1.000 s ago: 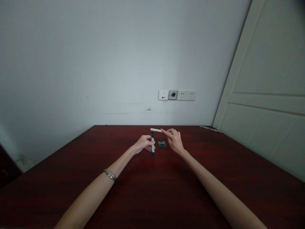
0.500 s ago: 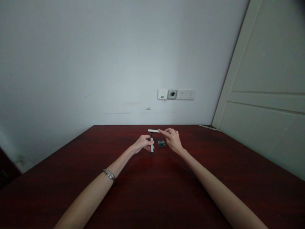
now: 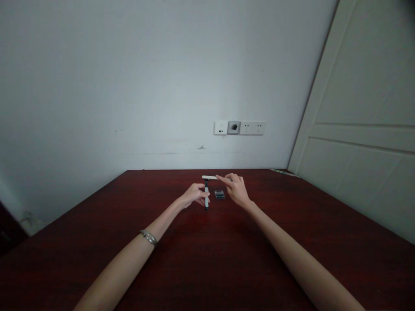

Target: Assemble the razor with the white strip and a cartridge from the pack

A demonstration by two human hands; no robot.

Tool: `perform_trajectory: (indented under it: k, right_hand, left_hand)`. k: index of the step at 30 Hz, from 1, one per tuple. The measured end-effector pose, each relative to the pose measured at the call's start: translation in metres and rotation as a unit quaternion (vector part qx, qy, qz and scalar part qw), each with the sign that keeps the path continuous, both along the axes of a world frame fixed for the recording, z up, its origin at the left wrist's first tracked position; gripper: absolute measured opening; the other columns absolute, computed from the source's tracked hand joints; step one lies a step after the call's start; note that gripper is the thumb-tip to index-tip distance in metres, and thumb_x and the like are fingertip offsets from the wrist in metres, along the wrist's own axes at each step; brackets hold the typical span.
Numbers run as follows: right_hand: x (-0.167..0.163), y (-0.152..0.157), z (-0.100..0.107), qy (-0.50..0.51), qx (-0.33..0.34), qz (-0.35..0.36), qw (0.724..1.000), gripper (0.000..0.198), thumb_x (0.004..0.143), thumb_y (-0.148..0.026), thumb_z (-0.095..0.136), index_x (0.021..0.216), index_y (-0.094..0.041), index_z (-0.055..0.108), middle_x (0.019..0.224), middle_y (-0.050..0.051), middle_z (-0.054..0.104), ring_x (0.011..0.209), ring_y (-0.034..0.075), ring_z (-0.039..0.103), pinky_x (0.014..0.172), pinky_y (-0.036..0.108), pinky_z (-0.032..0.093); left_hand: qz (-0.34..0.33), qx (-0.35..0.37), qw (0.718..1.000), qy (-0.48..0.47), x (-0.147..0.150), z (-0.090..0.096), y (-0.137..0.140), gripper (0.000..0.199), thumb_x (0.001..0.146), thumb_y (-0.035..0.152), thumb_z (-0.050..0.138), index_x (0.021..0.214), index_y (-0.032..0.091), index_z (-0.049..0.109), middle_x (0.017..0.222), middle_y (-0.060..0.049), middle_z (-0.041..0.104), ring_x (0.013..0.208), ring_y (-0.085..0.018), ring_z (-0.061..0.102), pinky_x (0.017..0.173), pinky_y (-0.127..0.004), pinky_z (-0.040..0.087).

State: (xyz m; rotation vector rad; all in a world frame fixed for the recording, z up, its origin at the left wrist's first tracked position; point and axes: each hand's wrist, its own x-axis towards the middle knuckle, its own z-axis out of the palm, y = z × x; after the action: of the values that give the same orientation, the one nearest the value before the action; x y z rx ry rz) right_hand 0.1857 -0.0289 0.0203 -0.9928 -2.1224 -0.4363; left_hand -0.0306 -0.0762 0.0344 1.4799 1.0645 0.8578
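Note:
Upright in my left hand (image 3: 193, 195) is a razor (image 3: 206, 198) with a white and black handle, its dark head at the top. The fingers and thumb are closed round the handle. My right hand (image 3: 236, 189) grips a slim white stick (image 3: 209, 177), held level with the index finger stretched along it. The stick's left end lies across the razor's head, seemingly touching it; what kind of tool it is, I cannot tell. Between the hands, a small clear case (image 3: 219, 195) with dark green contents rests on the table.
The dark red wooden table (image 3: 207, 268) runs back to a pale wall (image 3: 162, 86) with sockets (image 3: 253, 128) on it. A white panelled door (image 3: 363, 129) stands at the right. A thin pale strip (image 3: 285, 173) lies at the table's far right edge.
The white stick has slid very slightly to the right over the razor's head. Both hands keep their grips, and the clear case stays where it was.

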Motion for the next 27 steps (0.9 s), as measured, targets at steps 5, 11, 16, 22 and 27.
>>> perform_trajectory:
  k: [5,11,16,22,27]
  right_hand:
    - [0.01,0.006,-0.002,0.021,-0.011,-0.029,0.999,0.048,0.087,-0.011,0.04,0.127,-0.037,0.046,0.093,0.006,0.054,0.083,0.018,0.045,0.074,0.031,0.027]
    - [0.001,-0.001,0.001,0.009,-0.012,0.018,1.0,0.05,0.086,-0.01,0.04,0.128,-0.037,0.045,0.096,0.006,0.053,0.085,0.017,0.045,0.076,0.031,0.029]
    - [0.011,0.007,-0.006,0.029,-0.022,-0.005,0.999,0.048,0.086,-0.011,0.04,0.126,-0.037,0.048,0.094,0.006,0.054,0.085,0.018,0.045,0.076,0.031,0.029]
    - [0.006,0.006,-0.005,0.044,-0.017,0.028,0.998,0.045,0.087,-0.012,0.039,0.125,-0.036,0.05,0.095,0.005,0.054,0.087,0.017,0.046,0.077,0.031,0.029]
    - [0.012,0.01,-0.01,0.06,-0.034,0.03,0.997,0.044,0.086,-0.013,0.04,0.123,-0.035,0.052,0.092,0.005,0.055,0.085,0.017,0.047,0.076,0.031,0.031]
  left_hand:
    - [0.0,0.002,1.0,0.007,-0.001,0.0,0.001,0.033,0.064,0.035,0.069,0.079,0.013,0.049,0.066,-0.01,0.066,0.053,-0.019,0.064,0.049,-0.028,0.05]
    - [0.007,0.003,1.0,0.005,-0.001,0.0,0.0,0.032,0.064,0.035,0.068,0.079,0.013,0.049,0.065,-0.009,0.066,0.052,-0.018,0.064,0.049,-0.027,0.05]
    - [0.0,0.008,1.0,-0.009,-0.002,-0.002,0.003,0.032,0.066,0.035,0.068,0.08,0.013,0.05,0.066,-0.009,0.067,0.054,-0.019,0.064,0.05,-0.028,0.051]
    - [0.002,0.004,1.0,-0.019,-0.004,-0.005,0.006,0.03,0.066,0.032,0.068,0.081,0.012,0.05,0.066,-0.01,0.066,0.054,-0.02,0.065,0.051,-0.029,0.051]
    - [-0.01,0.022,0.999,-0.028,-0.005,-0.007,0.006,0.032,0.067,0.033,0.068,0.083,0.012,0.049,0.068,-0.01,0.067,0.056,-0.019,0.065,0.051,-0.028,0.051]
